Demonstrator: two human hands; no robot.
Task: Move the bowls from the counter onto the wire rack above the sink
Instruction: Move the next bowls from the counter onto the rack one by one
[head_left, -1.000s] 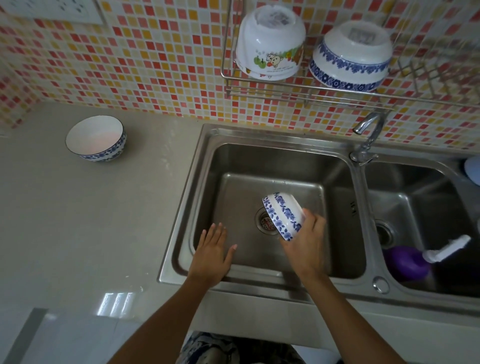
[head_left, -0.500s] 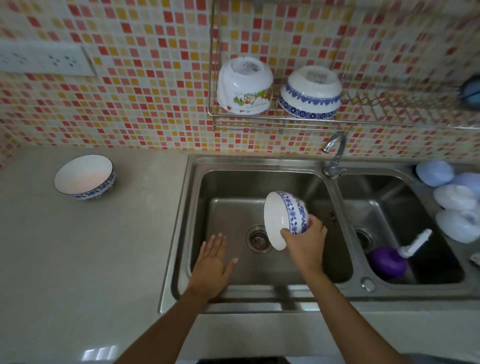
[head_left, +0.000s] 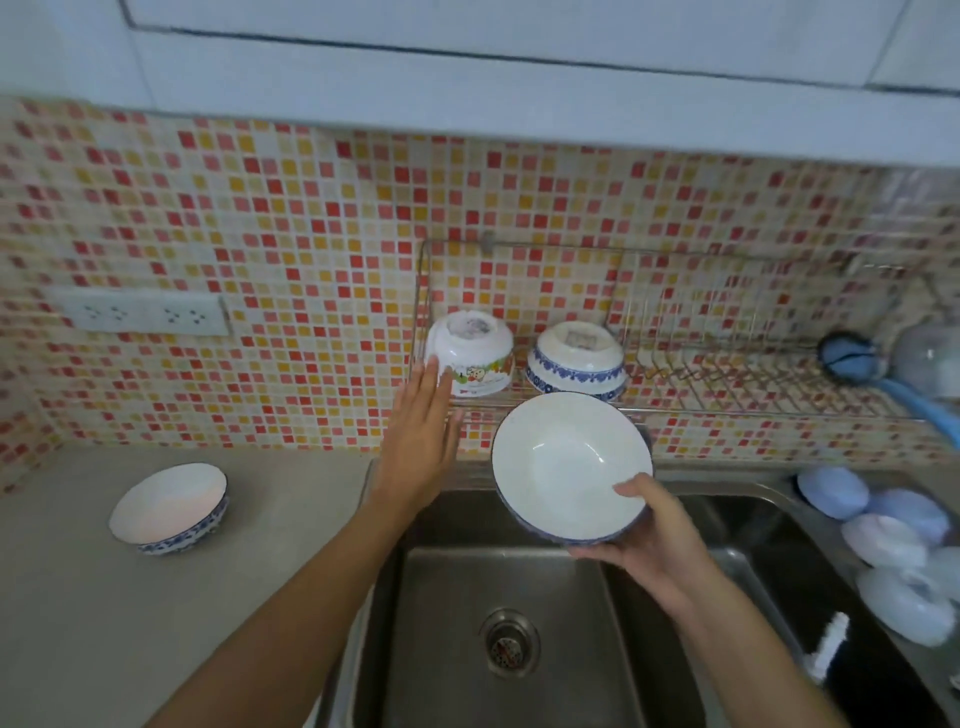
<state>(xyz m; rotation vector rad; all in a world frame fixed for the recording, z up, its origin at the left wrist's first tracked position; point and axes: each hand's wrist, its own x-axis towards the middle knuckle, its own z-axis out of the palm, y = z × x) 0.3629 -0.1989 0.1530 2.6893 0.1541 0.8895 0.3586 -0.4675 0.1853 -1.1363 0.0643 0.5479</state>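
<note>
Counter (head_left: 249, 597) below mosaic wall (head_left: 291, 223)

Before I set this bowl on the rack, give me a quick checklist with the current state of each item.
1. Right hand grips the held bowl: ok.
2. Bowl turned upside down like the two racked bowls: not ok, opening faces the camera.
3. Free space on the wire rack right of the blue-banded bowl: ok.
4. Left hand clear of the path: ok, by the cartoon bowl.
5. Counter bowl still waiting: ok.
</note>
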